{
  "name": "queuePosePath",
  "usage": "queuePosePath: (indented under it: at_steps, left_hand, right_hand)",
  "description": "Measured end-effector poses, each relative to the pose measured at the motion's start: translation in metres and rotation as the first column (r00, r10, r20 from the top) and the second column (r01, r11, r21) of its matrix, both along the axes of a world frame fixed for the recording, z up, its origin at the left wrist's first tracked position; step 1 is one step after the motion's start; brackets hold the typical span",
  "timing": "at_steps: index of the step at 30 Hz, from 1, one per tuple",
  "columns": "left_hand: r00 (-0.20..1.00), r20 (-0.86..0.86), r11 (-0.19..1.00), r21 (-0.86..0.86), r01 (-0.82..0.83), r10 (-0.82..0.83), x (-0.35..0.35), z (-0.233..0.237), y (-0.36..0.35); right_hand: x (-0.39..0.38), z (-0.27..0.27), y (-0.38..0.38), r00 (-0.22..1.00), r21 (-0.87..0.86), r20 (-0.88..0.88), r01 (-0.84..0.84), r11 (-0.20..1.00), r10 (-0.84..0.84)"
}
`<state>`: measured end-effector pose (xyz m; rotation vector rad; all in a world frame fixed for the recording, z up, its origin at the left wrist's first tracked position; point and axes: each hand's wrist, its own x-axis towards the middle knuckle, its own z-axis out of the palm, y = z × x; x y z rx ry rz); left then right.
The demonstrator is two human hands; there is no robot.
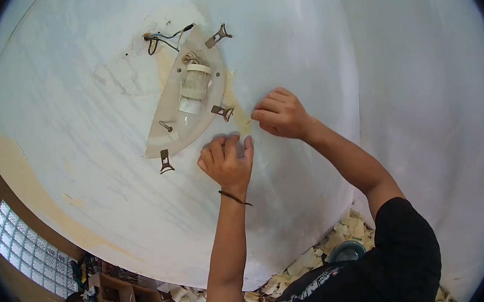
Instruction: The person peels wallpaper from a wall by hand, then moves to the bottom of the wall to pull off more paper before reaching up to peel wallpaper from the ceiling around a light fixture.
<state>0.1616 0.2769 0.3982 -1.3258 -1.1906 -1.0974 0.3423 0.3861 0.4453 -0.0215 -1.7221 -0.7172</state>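
Note:
My left hand (pixel 225 163) rests against the pale wall (pixel 311 202), its fingers bent and its thumb held apart, just below the wall lamp. To the right of it, my right hand (pixel 282 115) is curled with thumb and fingers pinched together close to the wall; what they hold, if anything, is too small to make out. Between the hands runs a yellowish bare patch (pixel 240 107) beside the lamp. The lamp's half-round base plate (pixel 161 129) carries a bulb (pixel 191 106) in a whitish socket, with metal clips (pixel 221 111) around its edge.
Wires (pixel 170 37) come out of the wall above the lamp. Torn, peeled scraps (pixel 305 264) cover the floor, around a green bucket (pixel 346 251). A wooden shelf (pixel 130 295) and a glass-block window (pixel 30 247) are at lower left.

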Motion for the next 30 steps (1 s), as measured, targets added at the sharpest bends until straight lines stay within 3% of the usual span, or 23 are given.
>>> queuePosePath:
  at_steps: [1,2,4,8,11,13,17,19,22,26,28,30]
  left_hand:
    - [1.000,0.012,1.000,0.005,-0.007,0.007,0.001,-0.002,0.002]
    - [1.000,0.016,1.000,0.009,-0.006,0.006,0.005,-0.004,0.002]
    - [0.998,0.053,0.998,-0.058,0.018,-0.014,0.015,-0.009,-0.001]
    - [0.998,0.043,0.992,-0.122,0.043,-0.038,0.027,-0.011,-0.007]
    - [0.997,0.029,0.996,-0.037,0.079,-0.078,0.022,-0.007,-0.030]
    - [0.999,0.020,0.984,0.178,0.029,-0.033,0.004,0.001,-0.053]
    - [0.993,-0.004,0.949,0.295,-0.108,0.114,-0.023,0.043,-0.084]
    - [0.968,-0.076,0.948,0.237,-0.213,0.237,-0.029,0.062,-0.093]
    - [0.943,-0.142,0.944,0.189,-0.271,0.300,-0.034,0.073,-0.096]
    - [0.929,-0.187,0.944,0.156,-0.291,0.318,-0.032,0.075,-0.096]
    - [0.935,-0.170,0.947,0.133,-0.292,0.312,-0.028,0.078,-0.095]
    - [0.942,-0.140,0.950,0.108,-0.292,0.305,-0.021,0.087,-0.096]
  right_hand:
    - [0.002,-0.008,0.000,0.999,-0.110,0.017,-0.037,0.993,0.039]
    - [0.002,-0.009,-0.001,0.999,-0.107,0.021,-0.035,0.994,0.038]
    - [0.000,-0.008,-0.002,0.989,-0.373,-0.081,-0.149,0.916,0.127]
    - [-0.012,0.030,-0.009,0.975,-0.431,-0.198,-0.178,0.885,0.100]
    - [-0.013,0.042,-0.010,0.986,-0.380,-0.162,-0.095,0.920,0.035]
    - [-0.015,0.047,-0.011,0.989,-0.398,-0.146,-0.089,0.913,0.033]
    - [-0.011,0.051,-0.013,0.995,-0.438,-0.094,-0.059,0.897,0.019]
    - [-0.011,0.052,-0.011,0.976,-0.435,-0.172,-0.197,0.879,0.133]
    - [-0.008,0.055,-0.009,0.964,-0.534,-0.198,-0.257,0.805,0.177]
    - [-0.018,0.065,-0.014,0.915,-0.483,-0.250,-0.401,0.778,0.316]
    - [-0.022,0.066,-0.018,0.834,-0.575,-0.332,-0.550,0.606,0.441]
    - [-0.016,0.067,-0.024,0.829,-0.633,-0.333,-0.549,0.546,0.449]
